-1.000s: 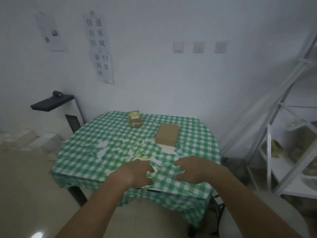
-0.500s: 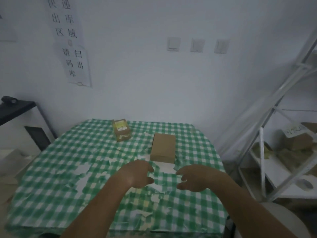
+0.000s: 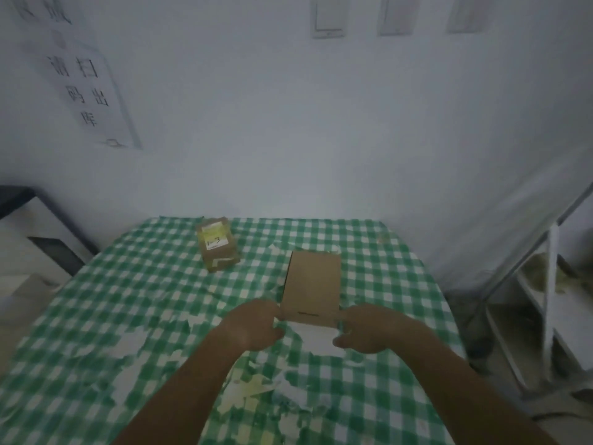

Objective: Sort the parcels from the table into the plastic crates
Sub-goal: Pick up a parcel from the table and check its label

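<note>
— Hands first: where are they?

— I see my left hand (image 3: 253, 326) and right hand (image 3: 369, 332) at the near corners of the flat brown parcel (image 3: 311, 285), fingers loosely curled, tips just touching its sides. Whether they truly grip it, I cannot tell.

— And the parcel?

— Lying flat, right of the middle of the checked table (image 3: 128, 300).

— Anything else?

— A smaller labelled parcel (image 3: 219, 247) near the far edge, well apart.
</note>
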